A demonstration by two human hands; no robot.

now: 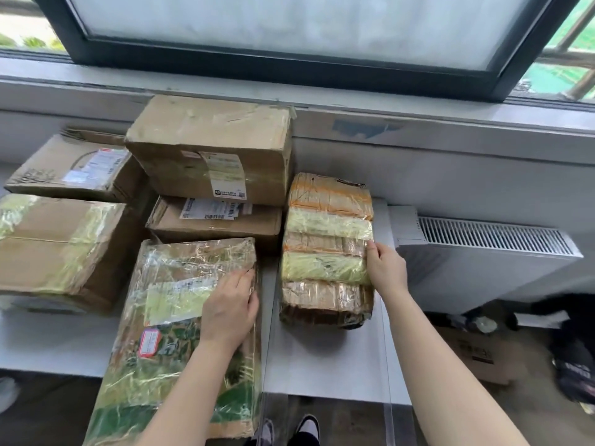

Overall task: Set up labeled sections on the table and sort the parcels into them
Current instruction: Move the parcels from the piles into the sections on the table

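Several taped cardboard parcels lie on a white table [325, 358]. My left hand [230, 309] rests flat on a long parcel with green print [180, 336] that overhangs the table's front edge. My right hand [386, 268] touches the right side of a parcel wrapped in yellow and clear tape bands [325, 249], fingers curled at its edge. Behind them, a large box [212, 146] is stacked on a flatter box with a white shipping label [215, 220]. At the left sit two more boxes, one near [58, 246] and one far [74, 165].
A windowsill and dark-framed window [289, 69] run along the back. A white radiator [483, 255] stands right of the table. On the floor at the right lie a cardboard box [476, 352] and dark items. My shoes [289, 429] show below the table edge.
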